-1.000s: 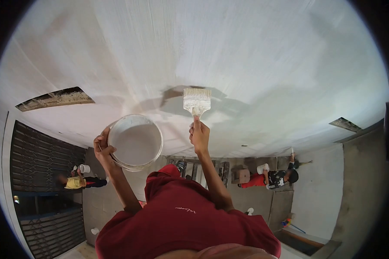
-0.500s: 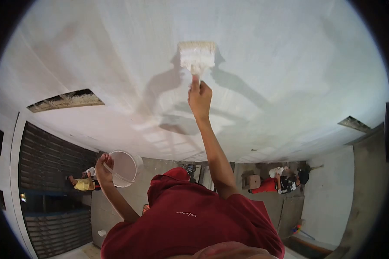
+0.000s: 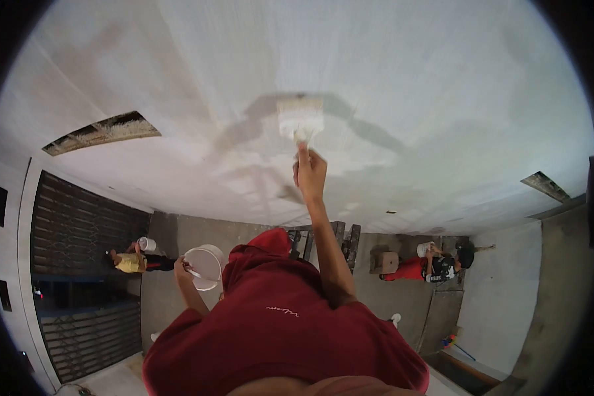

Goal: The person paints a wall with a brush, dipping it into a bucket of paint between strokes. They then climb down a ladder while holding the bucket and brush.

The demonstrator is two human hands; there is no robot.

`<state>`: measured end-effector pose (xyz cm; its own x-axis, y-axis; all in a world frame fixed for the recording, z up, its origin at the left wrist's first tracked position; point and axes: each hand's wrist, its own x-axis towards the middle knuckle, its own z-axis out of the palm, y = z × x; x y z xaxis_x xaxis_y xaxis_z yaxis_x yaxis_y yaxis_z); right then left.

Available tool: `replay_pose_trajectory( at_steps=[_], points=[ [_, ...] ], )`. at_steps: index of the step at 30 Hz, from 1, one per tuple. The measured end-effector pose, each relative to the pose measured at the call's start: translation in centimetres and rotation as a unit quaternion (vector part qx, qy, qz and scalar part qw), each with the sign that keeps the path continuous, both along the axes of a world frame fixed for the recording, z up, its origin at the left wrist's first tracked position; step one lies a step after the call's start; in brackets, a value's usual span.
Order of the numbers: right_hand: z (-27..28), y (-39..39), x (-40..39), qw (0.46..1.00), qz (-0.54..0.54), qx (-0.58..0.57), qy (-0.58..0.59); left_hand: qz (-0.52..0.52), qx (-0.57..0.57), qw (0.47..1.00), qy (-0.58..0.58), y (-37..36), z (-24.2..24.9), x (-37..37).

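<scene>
My right hand point(image 3: 311, 173) is closed around the handle of a wide white brush point(image 3: 301, 119), whose bristles lie against the pale wall point(image 3: 416, 79). Whitish paint coats the brush. Lower down on the left, my left hand point(image 3: 183, 269) grips the rim or handle of a white bucket point(image 3: 208, 264). The bucket hangs beside my red shirt, and its inside looks pale.
A person in a yellow shirt point(image 3: 131, 263) holds a small bucket at the left. Another person in black and red point(image 3: 439, 267) is at the right, near a stool point(image 3: 384, 260). Wall openings point(image 3: 102, 134) and a metal shutter gate point(image 3: 86, 211) show at the left.
My right hand has brought the brush down the wall, nearer to my body. The bucket in my left hand has moved lower and a little to the right.
</scene>
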<state>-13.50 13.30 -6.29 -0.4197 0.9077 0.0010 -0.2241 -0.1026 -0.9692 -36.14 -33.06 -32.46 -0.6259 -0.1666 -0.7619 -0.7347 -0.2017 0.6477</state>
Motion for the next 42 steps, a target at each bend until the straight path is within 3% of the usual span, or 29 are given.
replay_pose_trajectory(
  at_steps=[2,4,7,9,15,18,21,25,30,35,38,39,41,42],
  points=[
    [5.2,0.8,-0.5,0.996,0.001,0.067,0.067,0.001,-0.011,1.0,-0.025,-1.5,-2.5,0.4],
    [10.6,1.7,-0.9,0.987,-0.016,0.117,0.113,-0.031,0.003,0.999,-0.021,-1.8,-1.8,2.3],
    [11.7,5.0,-2.0,0.991,0.009,0.097,0.091,-0.044,0.006,0.999,-0.018,-3.2,-3.7,4.4],
    [9.4,6.4,-2.7,0.999,0.025,0.016,0.036,-0.039,0.0,0.999,0.013,-2.9,-2.3,7.7],
    [-6.7,4.5,-5.2,0.999,-0.046,-0.007,-0.011,-0.043,-0.015,0.997,-0.06,-3.9,-3.7,9.6],
    [-10.5,1.7,-4.4,0.984,0.012,-0.155,-0.088,-0.057,-0.021,0.995,-0.077,-4.1,-5.2,7.8],
    [-11.5,0.0,-3.5,0.953,0.035,-0.29,-0.08,-0.066,-0.021,0.994,-0.084,-3.6,-6.1,6.5],
    [-2.5,3.1,-4.8,0.971,0.038,-0.236,0.029,-0.069,-0.02,0.994,-0.087,-3.5,-5.6,6.0],
    [12.5,1.0,-4.2,0.986,0.094,-0.123,0.058,-0.07,-0.018,0.994,-0.086,-3.1,-5.7,5.7],
    [15.2,0.0,-4.5,0.99,0.095,-0.033,0.1,-0.07,-0.02,0.994,-0.083,-3.8,-5.6,5.6],
    [5.2,2.9,-7.5,1.0,0.019,0.023,0.002,-0.066,-0.024,0.994,-0.085,-4.2,-5.0,6.4],
    [1.3,3.2,-8.1,0.989,-0.048,0.126,-0.057,-0.066,-0.026,0.994,-0.085,-4.5,-4.8,6.6],
    [-6.2,2.8,-8.3,0.967,-0.113,0.189,-0.129,-0.064,-0.028,0.994,-0.089,-4.9,-4.6,7.1],
    [-12.1,3.0,-8.4,0.963,-0.103,0.159,-0.194,-0.063,-0.03,0.993,-0.09,-5.1,-4.6,7.5]
  ],
)
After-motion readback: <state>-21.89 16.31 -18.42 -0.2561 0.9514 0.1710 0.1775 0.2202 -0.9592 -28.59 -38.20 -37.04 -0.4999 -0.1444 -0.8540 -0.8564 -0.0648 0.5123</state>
